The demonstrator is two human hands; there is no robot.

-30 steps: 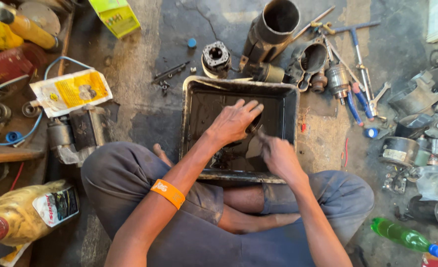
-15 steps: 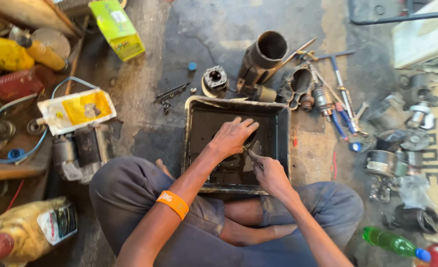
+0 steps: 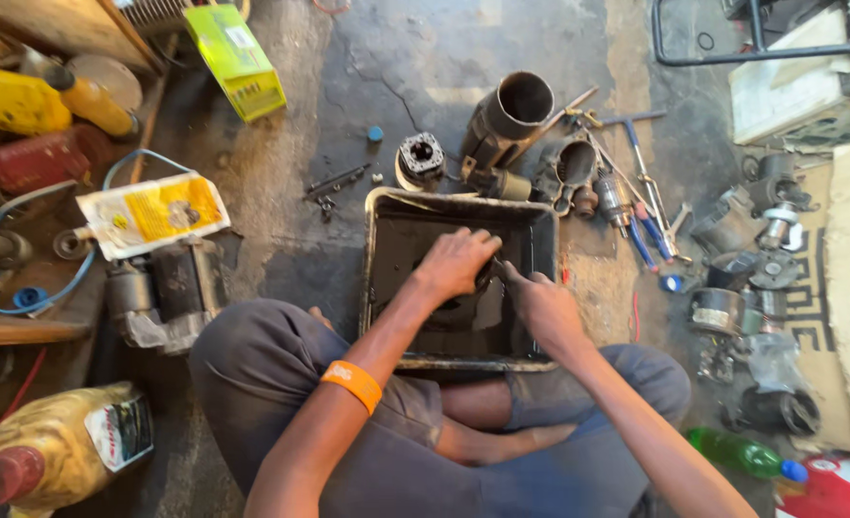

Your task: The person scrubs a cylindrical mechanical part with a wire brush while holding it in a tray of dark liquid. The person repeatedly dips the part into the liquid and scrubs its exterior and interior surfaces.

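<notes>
Over the black metal tray [image 3: 377, 259] on the floor between my knees, I am working both hands together above the dark, oily liquid pooled inside it. My left hand [image 3: 456, 264] is closing down over a small dark part [image 3: 490, 278], fingers curled around it, though most of the part is hidden under my palm. My right hand [image 3: 543, 309] is gripping the handle of a thin tool [image 3: 507, 271], its tip pressing in against that part just under my left fingers. Judging from the grime, the cleaning is under way and not finished: the part is looking as black as the tray, and the other pieces, the grey metal cylinder [image 3: 511, 113] and the small toothed hub [image 3: 419, 158] beyond the far rim, are lying apart and untouched. Compared with a second ago, my hands are sitting closer together, my left hand having drawn back from the tray's middle toward my right.
</notes>
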